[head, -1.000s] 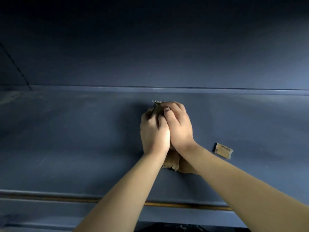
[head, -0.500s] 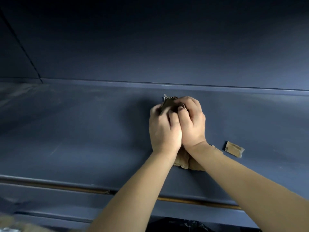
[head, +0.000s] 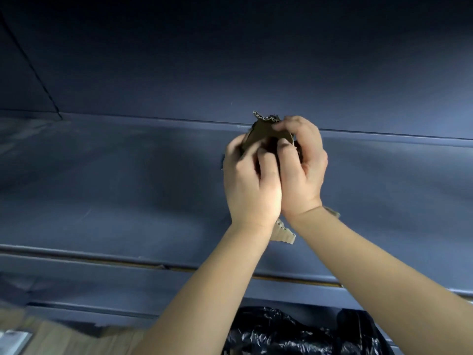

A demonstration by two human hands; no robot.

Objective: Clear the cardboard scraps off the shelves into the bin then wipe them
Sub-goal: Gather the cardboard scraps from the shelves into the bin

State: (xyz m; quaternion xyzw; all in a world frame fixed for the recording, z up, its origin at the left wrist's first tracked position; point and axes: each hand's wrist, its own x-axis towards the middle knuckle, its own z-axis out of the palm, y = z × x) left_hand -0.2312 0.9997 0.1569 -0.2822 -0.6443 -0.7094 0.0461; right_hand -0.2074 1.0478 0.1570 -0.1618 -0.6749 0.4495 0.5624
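Observation:
Both of my hands are pressed together above the dark blue shelf [head: 128, 180], holding a bunch of brown corrugated cardboard scraps [head: 266, 126]. My left hand [head: 252, 185] grips the bunch from the left and my right hand [head: 302, 170] from the right. Torn cardboard edges stick out above my fingers and below my wrists [head: 282, 233]. Another bit shows behind my right wrist [head: 331, 211]. A bin lined with a black plastic bag [head: 294, 331] sits below the shelf's front edge, partly hidden by my forearms.
The shelf has a dark blue back wall [head: 230, 73] and a front lip [head: 102, 260] with a worn brownish strip. A brown cardboard sheet or wooden surface [head: 64, 336] lies at the bottom left, blurred.
My hands have lifted the cardboard bunch up off the shelf. The view has tilted down, so the black bin bag now shows. The small scrap seen to the right earlier is no longer visible.

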